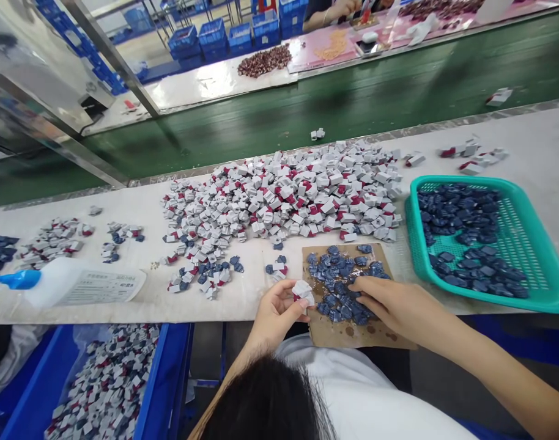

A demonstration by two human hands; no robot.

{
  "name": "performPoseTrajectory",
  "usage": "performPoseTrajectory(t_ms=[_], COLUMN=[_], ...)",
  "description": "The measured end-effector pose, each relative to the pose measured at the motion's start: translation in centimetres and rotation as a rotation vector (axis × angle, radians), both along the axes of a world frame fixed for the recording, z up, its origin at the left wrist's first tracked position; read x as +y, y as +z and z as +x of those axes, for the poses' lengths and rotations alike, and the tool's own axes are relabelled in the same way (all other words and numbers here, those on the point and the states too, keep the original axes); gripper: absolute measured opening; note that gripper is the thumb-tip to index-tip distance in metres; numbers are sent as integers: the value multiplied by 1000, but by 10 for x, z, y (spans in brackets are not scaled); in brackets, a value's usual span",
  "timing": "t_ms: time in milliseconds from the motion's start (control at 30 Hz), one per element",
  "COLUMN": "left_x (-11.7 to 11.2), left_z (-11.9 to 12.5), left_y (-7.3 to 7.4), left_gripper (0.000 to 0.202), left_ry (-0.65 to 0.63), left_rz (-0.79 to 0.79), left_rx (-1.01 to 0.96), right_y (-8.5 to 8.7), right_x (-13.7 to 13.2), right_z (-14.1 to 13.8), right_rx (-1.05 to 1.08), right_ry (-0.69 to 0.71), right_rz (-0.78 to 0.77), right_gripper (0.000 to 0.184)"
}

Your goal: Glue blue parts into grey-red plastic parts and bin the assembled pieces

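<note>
A small white and dark-red plastic part [303, 292] is pinched between the fingers of my left hand [279, 311], just left of a cardboard sheet [318, 336]. On that cardboard lies a heap of small dark-blue plastic parts [337, 269]. My right hand [385, 299] reaches into the heap from the right, fingertips pressed down among the blue parts; whatever they grip is hidden. Behind both hands spreads a large pile of white and dark-red parts [284, 195]. A few pieces with blue ends [277, 267] lie near my left hand.
A green basket [543, 238] with dark-blue parts stands at the right. To the left lies a white bottle with a blue nozzle [82, 284]. Below it, a blue bin [162, 373] holds many parts. Beyond a green conveyor belt [243, 119], a co-worker's hand [344, 9] shows.
</note>
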State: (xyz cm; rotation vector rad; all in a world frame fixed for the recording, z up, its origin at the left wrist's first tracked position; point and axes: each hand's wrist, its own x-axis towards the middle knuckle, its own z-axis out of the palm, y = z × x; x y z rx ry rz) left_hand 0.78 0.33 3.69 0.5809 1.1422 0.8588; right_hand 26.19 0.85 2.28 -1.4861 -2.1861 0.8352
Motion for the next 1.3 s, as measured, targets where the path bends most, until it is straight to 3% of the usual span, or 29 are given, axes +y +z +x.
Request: performPoseTrajectory(t_ms=[133,333,600,867,1067,1133,1200,1300], left_x=[-1,-1,-4,-1,-10,-16,-21,-34], left_z=[5,16,18,17,21,13,-12,-82], left_y=[1,2,3,13,-2,-8,-10,-6], left_gripper=[57,60,52,53,53,50,42,33], left_ry=[-34,-22,-39,-84,-61,-18,118,445], left_rz=[-44,-40,18,84,58,43,44,58], left_rx=[-58,-171,-268,-148,-19,61,205,484], right_y=[20,46,41,44,29,29,30,29], right_x=[-3,-19,-20,-12,-12,-12,-11,-7], right_z=[-4,-35,-43,-36,-42,-43,-34,3], right_rx=[99,384,399,391,381,356,319,210], right_ry=[-43,-175,-85,74,98,94,21,-295], right_rz=[48,109,187,-15,-71,-69,-30,112], right_gripper=[26,25,13,16,22,22,28,40])
